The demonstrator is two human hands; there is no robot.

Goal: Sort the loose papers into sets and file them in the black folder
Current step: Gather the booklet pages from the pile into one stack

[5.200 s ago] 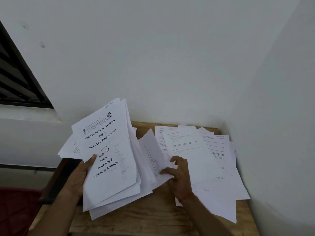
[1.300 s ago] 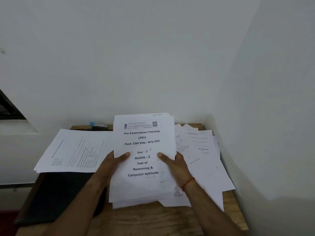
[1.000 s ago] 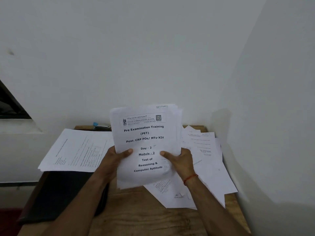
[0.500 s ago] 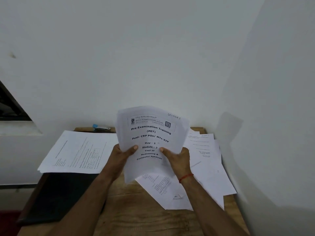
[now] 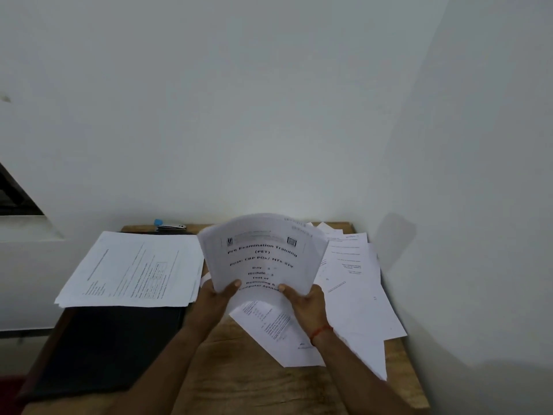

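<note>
Both grips, left hand [image 5: 217,298] and right hand [image 5: 305,304], hold the paper stack [image 5: 263,250], now bowed further.

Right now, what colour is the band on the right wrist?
The wrist band is red, clearest in the head view.

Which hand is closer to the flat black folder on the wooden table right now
Left. The left hand grips the bent white paper stack just right of the flat black folder; the right hand grips the stack's other side, farther right, above loose white sheets.
</note>
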